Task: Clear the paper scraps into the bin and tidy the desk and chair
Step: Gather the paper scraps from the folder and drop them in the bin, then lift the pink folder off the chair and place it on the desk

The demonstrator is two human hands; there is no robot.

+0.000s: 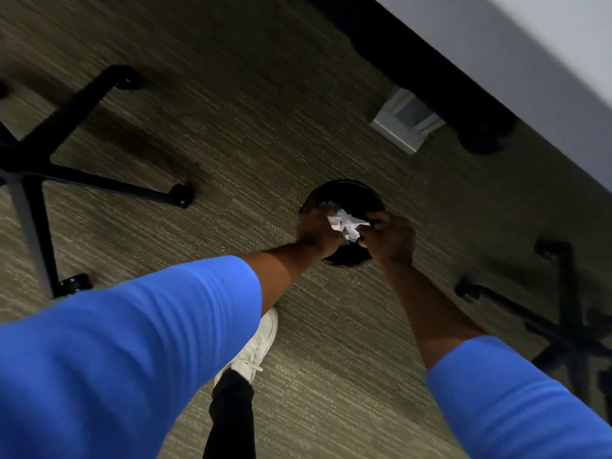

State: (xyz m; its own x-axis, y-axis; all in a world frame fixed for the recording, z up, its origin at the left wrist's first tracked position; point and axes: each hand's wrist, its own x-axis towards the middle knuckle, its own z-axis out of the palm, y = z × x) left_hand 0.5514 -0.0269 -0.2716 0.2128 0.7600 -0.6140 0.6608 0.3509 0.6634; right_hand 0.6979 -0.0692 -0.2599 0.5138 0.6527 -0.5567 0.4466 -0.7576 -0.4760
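Both hands, left hand (316,231) and right hand (390,238), clamp crumpled paper scraps (347,225) directly over the black bin (344,193); next, let them drop in.

I see my left hand (316,231) and right hand (390,238) together gripping crumpled paper scraps (347,225) directly over the round black bin (344,190) on the carpet (231,127).

1. You hold crumpled white paper (347,225), creased and matt, between your left hand (316,235) and right hand (390,240).
2. Your bin (344,193) looks like glossy black plastic.
3. Your carpet (231,127) is rough, ribbed grey-green cloth.
4. Your sleeves (132,342) are smooth blue fabric.
5. The chair base (66,173) looks matt black.
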